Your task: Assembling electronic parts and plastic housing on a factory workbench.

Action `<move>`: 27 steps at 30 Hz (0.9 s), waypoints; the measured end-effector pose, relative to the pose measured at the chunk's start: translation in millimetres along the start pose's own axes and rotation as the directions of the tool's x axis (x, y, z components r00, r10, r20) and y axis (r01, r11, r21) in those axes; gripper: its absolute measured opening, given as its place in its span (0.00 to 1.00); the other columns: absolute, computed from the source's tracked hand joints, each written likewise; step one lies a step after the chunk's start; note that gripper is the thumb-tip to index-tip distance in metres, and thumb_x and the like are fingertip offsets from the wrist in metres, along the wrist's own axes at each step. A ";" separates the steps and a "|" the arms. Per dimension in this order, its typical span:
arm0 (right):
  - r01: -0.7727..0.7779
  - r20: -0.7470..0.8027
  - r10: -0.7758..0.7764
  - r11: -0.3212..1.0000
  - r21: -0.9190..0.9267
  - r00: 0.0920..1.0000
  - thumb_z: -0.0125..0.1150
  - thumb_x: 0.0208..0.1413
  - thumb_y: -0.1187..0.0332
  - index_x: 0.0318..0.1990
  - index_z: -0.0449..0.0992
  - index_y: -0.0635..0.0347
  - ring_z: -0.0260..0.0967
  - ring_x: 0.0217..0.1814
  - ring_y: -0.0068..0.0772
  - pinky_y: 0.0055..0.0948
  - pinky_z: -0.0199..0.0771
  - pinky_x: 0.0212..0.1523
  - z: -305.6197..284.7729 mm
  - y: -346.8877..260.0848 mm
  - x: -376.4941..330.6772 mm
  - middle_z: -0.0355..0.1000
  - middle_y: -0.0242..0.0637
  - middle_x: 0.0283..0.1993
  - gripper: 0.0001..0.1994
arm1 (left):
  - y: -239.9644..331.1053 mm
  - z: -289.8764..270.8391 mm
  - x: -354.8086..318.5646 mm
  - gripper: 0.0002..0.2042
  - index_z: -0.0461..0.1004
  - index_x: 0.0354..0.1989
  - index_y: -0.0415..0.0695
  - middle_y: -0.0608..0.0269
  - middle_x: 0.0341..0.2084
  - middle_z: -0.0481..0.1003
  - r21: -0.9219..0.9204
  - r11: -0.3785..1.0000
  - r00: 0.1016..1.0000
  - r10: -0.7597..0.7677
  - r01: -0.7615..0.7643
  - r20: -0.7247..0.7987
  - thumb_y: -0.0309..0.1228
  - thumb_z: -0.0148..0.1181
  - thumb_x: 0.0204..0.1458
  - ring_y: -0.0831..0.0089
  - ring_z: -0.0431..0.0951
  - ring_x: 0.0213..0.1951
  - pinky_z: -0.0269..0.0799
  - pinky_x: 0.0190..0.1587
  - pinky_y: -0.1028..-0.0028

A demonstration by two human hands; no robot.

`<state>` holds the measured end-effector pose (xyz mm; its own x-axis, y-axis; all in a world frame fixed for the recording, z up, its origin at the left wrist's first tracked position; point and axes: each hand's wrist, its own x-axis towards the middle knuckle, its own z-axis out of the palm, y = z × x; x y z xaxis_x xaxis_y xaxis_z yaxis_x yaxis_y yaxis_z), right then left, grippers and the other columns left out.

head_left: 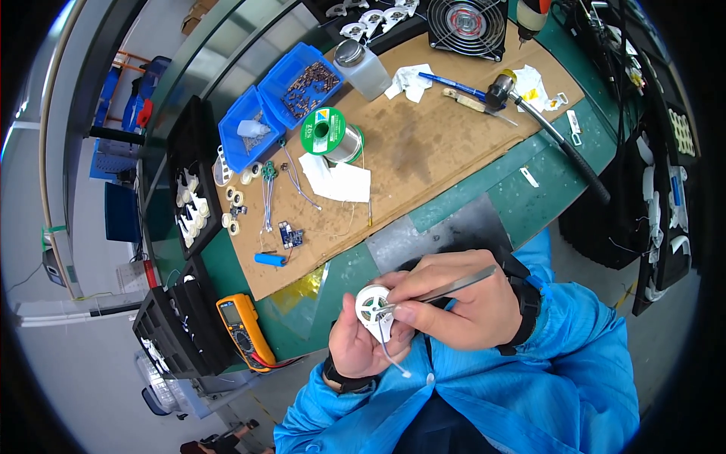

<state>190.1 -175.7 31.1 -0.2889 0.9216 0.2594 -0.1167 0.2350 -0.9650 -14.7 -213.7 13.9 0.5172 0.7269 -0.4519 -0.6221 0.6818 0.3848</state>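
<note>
My left hand [354, 349] is closed around a small round white plastic housing [363, 304] with a green part inside. A grey cable [385, 349] hangs from the housing and ends in a small white plug. In my right hand [473, 306] is a pair of metal tweezers [465, 283], pinched between thumb and fingers. Its tip reaches into the middle of the housing; what exactly it touches is too small to tell. Both hands are close together in front of my body, near the table's front edge.
A cardboard sheet [423, 178] covers much of the green table. On it stand a solder wire spool [349, 144], a clear bottle [367, 76] and blue bins [243, 155]. A hammer [560, 136] lies at right, a multimeter [242, 329] at left. A fan [467, 26] stands behind.
</note>
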 end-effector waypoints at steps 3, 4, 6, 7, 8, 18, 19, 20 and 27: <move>0.024 -0.024 -0.024 1.000 0.001 0.999 0.69 0.53 0.76 0.42 0.83 0.66 0.81 0.33 0.39 0.29 0.80 0.36 -1.5 -1.1 -0.7 0.81 0.46 0.35 0.09 | -0.6 -6.4 0.8 0.37 0.61 0.66 0.41 0.56 0.34 0.72 0.001 1.000 1.000 0.028 -0.028 0.013 0.64 0.30 0.67 0.78 0.60 0.18 0.54 0.18 0.78; 0.025 -0.023 -0.025 1.000 0.001 0.999 0.69 0.53 0.76 0.42 0.83 0.66 0.81 0.33 0.39 0.29 0.80 0.36 -1.3 -1.1 -0.5 0.81 0.46 0.35 0.09 | 0.0 -12.2 1.1 0.38 0.59 0.67 0.38 0.56 0.34 0.72 -0.058 0.998 0.986 0.029 -0.020 0.162 0.63 0.30 0.68 0.79 0.63 0.19 0.55 0.19 0.78; 0.096 -0.072 -0.093 0.995 0.027 0.993 0.68 0.55 0.76 0.42 0.82 0.64 0.79 0.31 0.37 0.30 0.77 0.31 -0.4 -0.2 0.2 0.79 0.43 0.34 0.08 | 2.8 -18.2 3.6 0.38 0.60 0.66 0.39 0.57 0.35 0.73 -0.052 0.999 0.970 0.018 -0.005 0.242 0.63 0.30 0.68 0.79 0.63 0.19 0.56 0.18 0.78; 0.096 -0.070 -0.094 0.995 0.027 0.993 0.68 0.55 0.76 0.42 0.82 0.64 0.79 0.31 0.37 0.30 0.77 0.31 -0.1 0.0 0.5 0.79 0.43 0.34 0.08 | 3.6 -19.7 4.1 0.37 0.62 0.65 0.40 0.57 0.36 0.73 -0.044 0.999 0.947 0.006 0.009 0.320 0.63 0.30 0.68 0.78 0.64 0.20 0.56 0.18 0.77; 0.099 -0.062 -0.097 0.994 0.037 0.993 0.69 0.54 0.76 0.42 0.82 0.64 0.79 0.32 0.39 0.30 0.78 0.32 0.1 0.2 0.6 0.79 0.44 0.34 0.08 | 3.2 -18.1 2.9 0.37 0.62 0.65 0.40 0.57 0.36 0.73 -0.045 0.999 0.947 0.008 0.006 0.320 0.63 0.30 0.68 0.78 0.64 0.20 0.56 0.18 0.77; 0.125 0.038 -0.123 0.991 -0.043 0.992 0.69 0.54 0.77 0.41 0.81 0.61 0.79 0.33 0.42 0.32 0.78 0.31 3.8 1.1 -4.0 0.78 0.42 0.35 0.08 | 3.4 -5.9 -3.7 0.33 0.67 0.56 0.42 0.60 0.36 0.73 -0.022 0.999 0.999 0.029 -0.028 0.041 0.62 0.33 0.69 0.80 0.63 0.21 0.57 0.18 0.79; 0.127 0.041 -0.125 0.991 -0.040 0.991 0.69 0.54 0.77 0.41 0.81 0.61 0.79 0.33 0.42 0.32 0.78 0.31 3.5 0.2 -4.1 0.78 0.42 0.35 0.08 | 4.0 -4.5 -4.0 0.34 0.66 0.57 0.40 0.62 0.35 0.72 -0.007 1.000 0.999 0.030 -0.030 0.035 0.62 0.31 0.68 0.81 0.63 0.22 0.59 0.18 0.78; 0.127 0.051 -0.123 0.989 -0.079 0.991 0.69 0.54 0.76 0.41 0.81 0.61 0.79 0.32 0.42 0.32 0.77 0.30 2.6 -1.1 -4.5 0.78 0.42 0.35 0.07 | 3.4 -4.0 -3.6 0.34 0.66 0.57 0.40 0.62 0.35 0.72 -0.005 0.999 0.999 0.034 -0.034 0.033 0.62 0.31 0.68 0.81 0.63 0.22 0.59 0.18 0.78; 0.211 0.096 -0.197 0.963 -0.167 0.976 0.70 0.53 0.74 0.43 0.80 0.59 0.76 0.30 0.37 0.32 0.76 0.27 9.3 2.6 -7.7 0.74 0.36 0.34 0.10 | 2.3 5.8 -3.4 0.35 0.66 0.56 0.37 0.63 0.30 0.72 0.082 0.995 0.996 0.062 -0.057 -0.060 0.61 0.29 0.69 0.79 0.66 0.21 0.63 0.17 0.78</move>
<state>183.1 -185.1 27.0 -0.3503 0.8231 0.4470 -0.0142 0.4725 -0.8812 -14.5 -214.1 21.1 0.4416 0.7617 -0.4742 -0.6004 0.6436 0.4747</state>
